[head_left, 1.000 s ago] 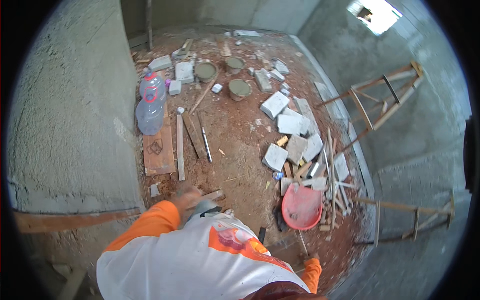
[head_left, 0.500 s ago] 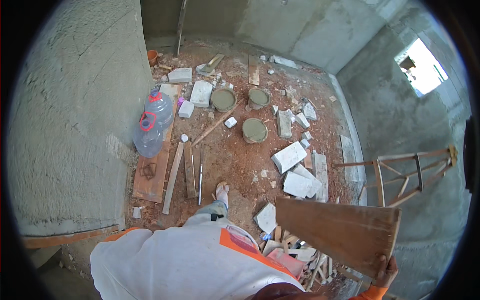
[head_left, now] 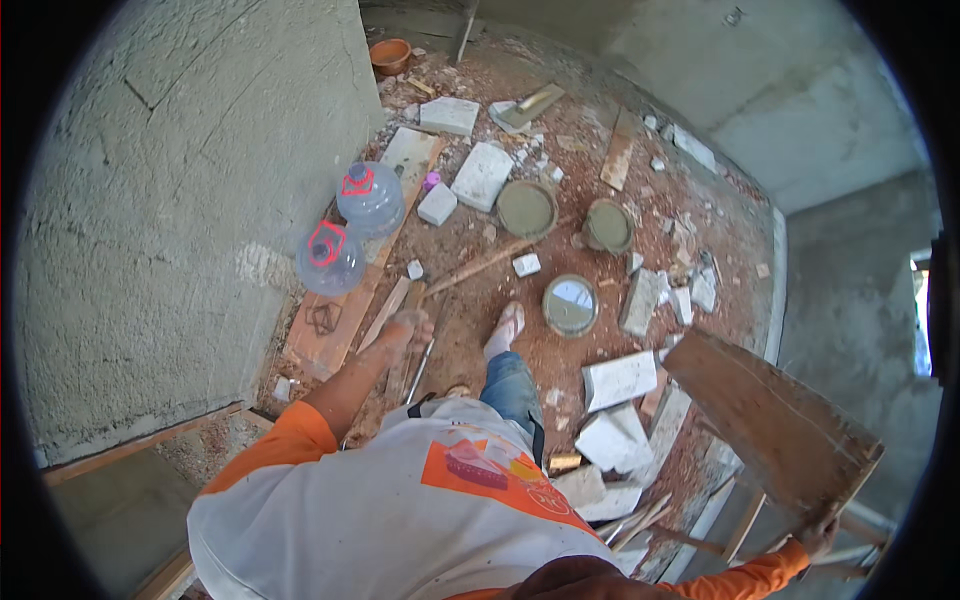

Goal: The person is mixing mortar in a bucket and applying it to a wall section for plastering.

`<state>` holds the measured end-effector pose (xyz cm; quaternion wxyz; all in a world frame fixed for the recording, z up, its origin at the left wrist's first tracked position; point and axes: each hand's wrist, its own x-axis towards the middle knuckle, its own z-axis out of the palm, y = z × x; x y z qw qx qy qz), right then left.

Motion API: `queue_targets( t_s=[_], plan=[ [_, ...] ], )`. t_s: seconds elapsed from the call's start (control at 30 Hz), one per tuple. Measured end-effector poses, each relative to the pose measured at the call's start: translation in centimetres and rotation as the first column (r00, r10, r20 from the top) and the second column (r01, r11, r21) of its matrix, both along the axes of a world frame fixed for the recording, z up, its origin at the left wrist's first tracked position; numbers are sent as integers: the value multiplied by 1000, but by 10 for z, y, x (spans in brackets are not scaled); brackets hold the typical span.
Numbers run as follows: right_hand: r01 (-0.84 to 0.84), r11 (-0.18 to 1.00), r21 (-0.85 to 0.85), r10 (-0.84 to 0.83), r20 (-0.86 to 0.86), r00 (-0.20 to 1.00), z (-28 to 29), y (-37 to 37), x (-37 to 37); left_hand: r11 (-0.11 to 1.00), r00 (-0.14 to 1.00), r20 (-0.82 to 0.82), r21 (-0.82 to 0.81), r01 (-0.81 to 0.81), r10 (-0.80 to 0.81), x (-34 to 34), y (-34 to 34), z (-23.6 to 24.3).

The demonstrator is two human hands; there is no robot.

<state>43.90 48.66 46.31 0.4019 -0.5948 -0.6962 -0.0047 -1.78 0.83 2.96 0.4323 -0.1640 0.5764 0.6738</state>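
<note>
Right hand gripped the board by its near end; left hand hung loosely open, apparently empty. Board judged stiff, heavyish; mid-edge hold likely steadier.

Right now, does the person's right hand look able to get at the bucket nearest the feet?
Probably not: the right hand grips a wide wooden board, and white blocks lie on the ground between that hand and the bucket.
</note>
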Motion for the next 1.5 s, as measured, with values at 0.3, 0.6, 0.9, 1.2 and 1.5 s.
queue_targets(
  t_s=[0.3,0.6,0.9,1.2,1.5],
  plan=[
    [-369,929,-16,343,409,846,28,199,-365,653,931,88,-689,314,-354,-92,-67,-157],
    [-797,572,-196,740,542,398,12,245,-798,711,701,423,-682,-170,574,-240,41,-105],
    [-971,131,-199,981,167,98,30,240,-1109,930,940,83,-198,-310,331,-696,210,67],
    [-985,-172,-6,984,-41,-172,49,199,-1319,588,797,519,554,-589,308,-960,299,198],
    [-862,-481,-161,873,-171,-456,-19,217,-1511,587,647,571,321,-743,506,-1126,284,96]
  ],
)
